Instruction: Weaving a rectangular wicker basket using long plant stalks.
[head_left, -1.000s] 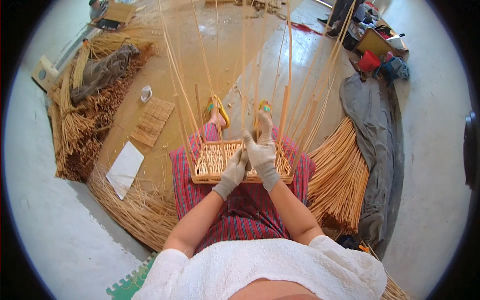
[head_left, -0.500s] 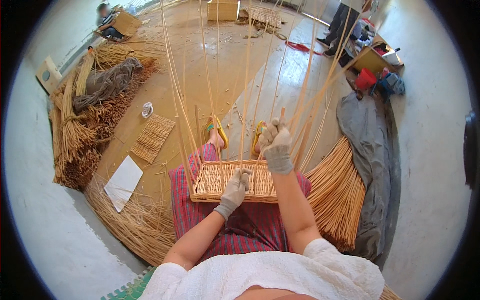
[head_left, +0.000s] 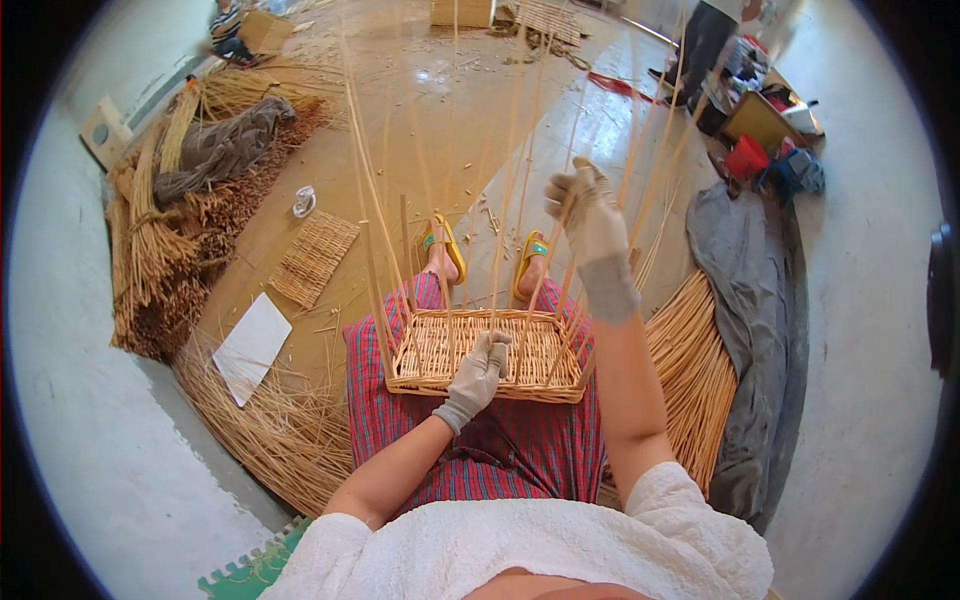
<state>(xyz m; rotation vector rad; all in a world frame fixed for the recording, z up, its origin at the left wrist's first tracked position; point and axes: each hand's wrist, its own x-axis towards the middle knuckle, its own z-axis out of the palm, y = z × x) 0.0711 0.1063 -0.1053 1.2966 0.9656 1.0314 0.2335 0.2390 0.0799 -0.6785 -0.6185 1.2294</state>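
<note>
A shallow rectangular wicker base [head_left: 470,350] rests across my lap, with tall thin rods [head_left: 375,310] standing up around its edges. My left hand [head_left: 480,370], in a pale knitted glove, is closed on one upright wicker rod at the base's near side. Raised above the base's right end, my right hand [head_left: 592,215] wears the same kind of glove. Its fingers are curled around what looks like a thin wicker strand, slightly blurred, among the uprights.
Bundled rods [head_left: 150,240] partly under dark cloth lie at left. More rods [head_left: 690,370] lie beside a grey sheet [head_left: 735,270] at right. A woven panel [head_left: 313,258] and white sheet [head_left: 252,348] are on the floor. Another person [head_left: 230,35] sits far left; one stands far right.
My right hand has lifted up and to the right, away from the base. The left hand stays at the near edge. The base's right end now shows.
</note>
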